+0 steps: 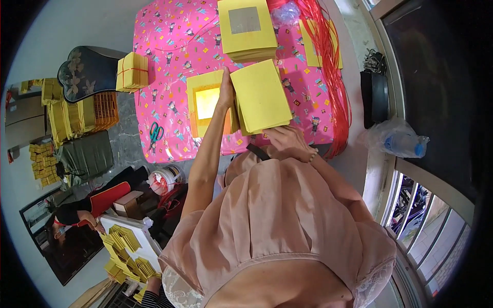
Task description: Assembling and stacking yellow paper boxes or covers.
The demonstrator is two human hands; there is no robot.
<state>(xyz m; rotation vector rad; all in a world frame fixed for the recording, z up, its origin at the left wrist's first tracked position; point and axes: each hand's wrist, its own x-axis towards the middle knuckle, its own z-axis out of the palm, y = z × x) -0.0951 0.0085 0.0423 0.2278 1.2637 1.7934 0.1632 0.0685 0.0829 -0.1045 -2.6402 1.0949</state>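
Observation:
A thick stack of yellow paper sheets [262, 95] is tilted up between my hands, over the near part of the table. My left hand [226, 91] lies along its left side with the fingers straight and together, the thumb hidden. At the lower right corner my right hand [287, 139] is bent around the sheets, its fingertips partly out of sight. Just left of my left hand lies yellow paper with a shiny gold square [207, 102]. Beyond the tilted stack stands a tall pile of yellow paper with a silver square [245, 20] on its top sheet.
Pink patterned cloth [169, 51] covers the table. Teal-handled scissors [156, 132] lie at its left, near a tied yellow bundle [132, 72]. Red plastic strands [331, 87] hang along the right side. A person [77, 215] works with yellow paper at lower left.

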